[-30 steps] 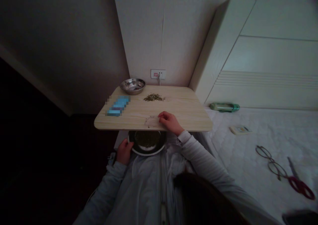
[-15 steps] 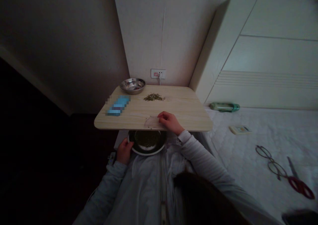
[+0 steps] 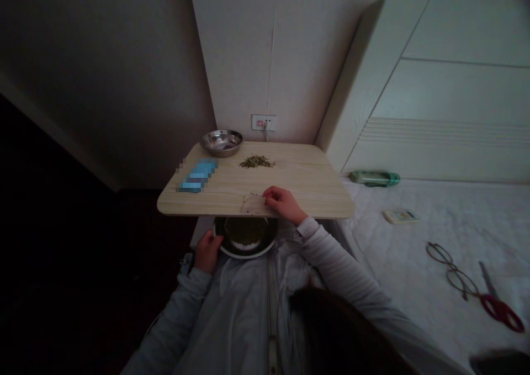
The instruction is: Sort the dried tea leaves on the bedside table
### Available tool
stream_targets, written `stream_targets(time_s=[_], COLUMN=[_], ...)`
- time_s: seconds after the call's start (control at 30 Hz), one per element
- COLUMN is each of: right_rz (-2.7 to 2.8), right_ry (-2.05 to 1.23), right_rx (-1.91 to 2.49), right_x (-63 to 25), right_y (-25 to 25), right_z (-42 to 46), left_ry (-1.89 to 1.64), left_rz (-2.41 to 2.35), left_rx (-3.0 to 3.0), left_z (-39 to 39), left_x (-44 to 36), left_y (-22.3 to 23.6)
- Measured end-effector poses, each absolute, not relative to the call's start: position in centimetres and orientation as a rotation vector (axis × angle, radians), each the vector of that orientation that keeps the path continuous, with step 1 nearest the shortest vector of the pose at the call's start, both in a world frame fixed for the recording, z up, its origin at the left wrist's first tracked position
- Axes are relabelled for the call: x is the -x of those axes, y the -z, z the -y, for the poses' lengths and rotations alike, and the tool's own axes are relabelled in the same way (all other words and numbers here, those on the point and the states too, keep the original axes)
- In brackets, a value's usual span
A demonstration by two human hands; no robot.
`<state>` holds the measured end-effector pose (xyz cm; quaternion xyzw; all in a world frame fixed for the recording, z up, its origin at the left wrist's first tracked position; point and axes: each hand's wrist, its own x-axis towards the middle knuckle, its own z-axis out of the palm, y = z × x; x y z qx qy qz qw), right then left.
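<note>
At far left on a pale wood-grain table point(image 3: 314, 179) lies a pixelated blue oblong slab point(image 3: 197, 176). Below the table's near edge, the person's left hand point(image 3: 207, 251) grips a round, dark dish with a white rim point(image 3: 245, 256), thumb over the lip, fingers closed on its side. The dish, in the lap and partly under the tabletop, holds dark green bits point(image 3: 246, 231). A shiny steel bowl point(image 3: 221, 144) stands at the table's back-left corner; right of it rests a loose heap of green-brown flakes point(image 3: 256, 162).

A few dark specks point(image 3: 247, 211) dot the near edge, just left of the right hand point(image 3: 285, 205), its fingers drawn narrow — whether they pinch anything, one cannot tell. The step in hand appears to be fine fingerwork among the specks; the next move seems to call for a light fingertip touch and a level dish.

At right, a green-capped bottle point(image 3: 375, 178), round-lensed glasses point(image 3: 452, 270) and red-handled scissors point(image 3: 502, 311) lie on a white quilted bed point(image 3: 381, 259).
</note>
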<state>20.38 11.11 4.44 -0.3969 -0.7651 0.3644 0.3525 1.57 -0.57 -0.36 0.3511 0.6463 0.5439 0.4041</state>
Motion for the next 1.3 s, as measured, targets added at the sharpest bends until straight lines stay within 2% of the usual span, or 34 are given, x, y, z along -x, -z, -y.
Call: stream_targets(time_s=[0.77, 1.07, 1.3], right_rz=[1.983, 1.905, 1.706], right_ry=[-0.93, -1.102, -0.9], right_rx=[1.06, 1.022, 1.189], right_x=[-20.3, -20.3, -19.9], right_y=[-4.4, -4.5, -4.1], right_z=[-11.1, -11.2, -12.4], left_ry=[-1.41, -1.395, -1.394], left_rz=[-1.571, -1.613, -1.606], left_rx=[-0.87, -0.858, -0.865], left_z=[0.6, 0.6, 0.6], left_x=[-1.5, -1.6, -1.6], left_y=[0.6, 0.4, 0.2])
